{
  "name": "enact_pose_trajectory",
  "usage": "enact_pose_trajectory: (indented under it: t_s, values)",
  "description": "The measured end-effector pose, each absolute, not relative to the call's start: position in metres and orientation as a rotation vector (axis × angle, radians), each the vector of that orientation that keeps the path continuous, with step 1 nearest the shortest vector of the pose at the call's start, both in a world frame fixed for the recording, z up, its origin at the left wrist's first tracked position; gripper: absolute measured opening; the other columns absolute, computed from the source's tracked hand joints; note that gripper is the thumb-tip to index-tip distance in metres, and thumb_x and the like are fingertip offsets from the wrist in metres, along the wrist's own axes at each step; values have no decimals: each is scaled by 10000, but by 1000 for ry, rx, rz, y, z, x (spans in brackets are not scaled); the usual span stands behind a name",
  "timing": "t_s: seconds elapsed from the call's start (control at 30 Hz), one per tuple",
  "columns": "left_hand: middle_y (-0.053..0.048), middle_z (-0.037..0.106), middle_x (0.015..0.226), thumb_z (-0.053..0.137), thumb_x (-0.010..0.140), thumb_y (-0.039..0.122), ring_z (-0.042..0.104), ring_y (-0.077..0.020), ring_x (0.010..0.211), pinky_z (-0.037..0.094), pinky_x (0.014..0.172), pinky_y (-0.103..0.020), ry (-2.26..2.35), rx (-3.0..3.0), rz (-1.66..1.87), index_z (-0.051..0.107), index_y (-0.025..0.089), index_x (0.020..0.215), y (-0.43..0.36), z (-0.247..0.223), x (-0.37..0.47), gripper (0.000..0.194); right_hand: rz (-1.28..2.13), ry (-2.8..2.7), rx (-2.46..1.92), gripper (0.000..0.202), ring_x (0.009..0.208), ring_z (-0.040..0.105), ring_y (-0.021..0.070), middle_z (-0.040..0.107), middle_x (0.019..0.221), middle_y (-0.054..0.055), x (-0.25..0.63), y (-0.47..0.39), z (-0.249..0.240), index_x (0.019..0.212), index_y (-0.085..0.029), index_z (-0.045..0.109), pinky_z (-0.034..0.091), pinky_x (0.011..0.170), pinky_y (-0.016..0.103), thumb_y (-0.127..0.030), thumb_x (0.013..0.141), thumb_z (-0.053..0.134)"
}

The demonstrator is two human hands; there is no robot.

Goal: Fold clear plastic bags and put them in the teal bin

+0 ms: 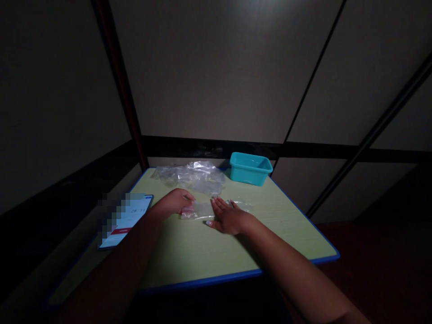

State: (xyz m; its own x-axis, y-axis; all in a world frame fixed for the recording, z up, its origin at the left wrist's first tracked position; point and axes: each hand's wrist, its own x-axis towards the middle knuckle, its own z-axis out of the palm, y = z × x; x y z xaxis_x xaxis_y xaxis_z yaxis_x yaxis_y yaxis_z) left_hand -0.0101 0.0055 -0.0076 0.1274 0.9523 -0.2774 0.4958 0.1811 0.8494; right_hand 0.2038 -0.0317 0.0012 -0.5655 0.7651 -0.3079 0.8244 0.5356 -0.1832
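A clear plastic bag [202, 209] lies flat across the middle of the table, with something pink at its left end. My left hand [177, 201] has its fingers closed on that left end, thumb and fingertips at the edge. On the bag's right part rests my right hand [229, 217], palm down with the fingers spread, covering part of it. Behind both hands, a crumpled heap of clear plastic [192, 175] spreads over the back left of the table.
A turquoise plastic basket [250, 169] stands at the table's back right. A lit tablet or phone [131, 220] lies at the left edge, beside my left forearm. The pale green table [189, 261] has a blue rim, with wall panels behind.
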Motion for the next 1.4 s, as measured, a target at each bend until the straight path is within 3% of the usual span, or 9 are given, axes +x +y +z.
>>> enact_pose_trajectory:
  t_s: [0.17, 0.33, 0.67, 0.8, 0.87, 0.97, 1.1, 1.27, 1.4]
  values:
    - [38, 606, 590, 598, 681, 197, 617, -143, 579, 466, 558, -241, 1390, 1348, 721, 536, 169, 1098, -5, 10, -6, 423, -450, 2631, 1326, 800, 1384, -29, 232, 1, 1496, 138, 202, -34, 2, 1446, -54, 25, 43, 1094, 484, -589, 875, 193]
    - [-5, 649, 659, 631, 676, 207, 630, -143, 610, 492, 617, -266, 1196, 1257, 764, 569, 142, 993, -9, 19, -7, 329, -464, 2695, 1280, 826, 1384, -25, 240, 1, 1495, 143, 197, -40, 2, 1443, -39, 42, 35, 1094, 488, -600, 867, 228]
    - [-53, 695, 709, 658, 707, 216, 659, -146, 660, 491, 690, -261, 1139, 1178, 828, 545, 138, 981, -6, 13, -5, 306, -497, 2811, 1208, 923, 1382, -27, 266, 59, 1486, 193, 189, -42, -5, 1444, -53, 93, -54, 1069, 512, -697, 808, 269]
    - [-47, 694, 700, 646, 713, 205, 656, -143, 634, 493, 677, -265, 1167, 1185, 832, 558, 136, 950, -7, 14, -2, 262, -449, 2933, 1239, 932, 1371, 87, 312, 146, 1473, 224, 191, -41, -1, 1425, -43, 199, 54, 1071, 499, -698, 782, 358]
    - [-40, 688, 682, 630, 731, 210, 653, -140, 623, 492, 663, -263, 1162, 1182, 835, 559, 137, 939, -8, 15, -1, 231, -370, 3066, 1269, 855, 1324, 238, 315, 344, 1403, 219, 192, -40, 2, 1361, -62, 362, 169, 1051, 450, -671, 766, 434]
    - [-39, 690, 692, 617, 746, 210, 650, -135, 617, 490, 652, -257, 1160, 1171, 833, 558, 137, 944, -8, 15, 0, 219, -176, 3190, 1422, 647, 1089, 483, 280, 597, 1077, 171, 190, -40, 7, 1065, -92, 621, 344, 910, 356, -641, 741, 508]
    - [-42, 692, 710, 617, 748, 207, 649, -129, 618, 487, 655, -249, 1136, 1170, 821, 561, 131, 949, -9, 14, 3, 222, -27, 3108, 1619, 485, 791, 545, 196, 610, 788, 92, 184, -41, 5, 811, -135, 663, 382, 693, 279, -598, 753, 530]
    - [-44, 695, 743, 647, 741, 256, 659, -151, 659, 490, 717, -291, 1108, 1174, 783, 569, 132, 951, -14, 16, 8, 257, -62, 2986, 1680, 268, 670, 559, 149, 650, 779, 72, 180, -40, 0, 795, -161, 666, 335, 592, 245, -388, 813, 525]
    - [-57, 684, 697, 579, 799, 431, 656, -169, 640, 485, 695, -305, 1105, 1176, 822, 584, 129, 966, -13, 15, 8, 345, -81, 2945, 1733, 212, 664, 572, 146, 673, 769, 78, 181, -38, 0, 755, -163, 671, 305, 573, 244, -290, 802, 508]
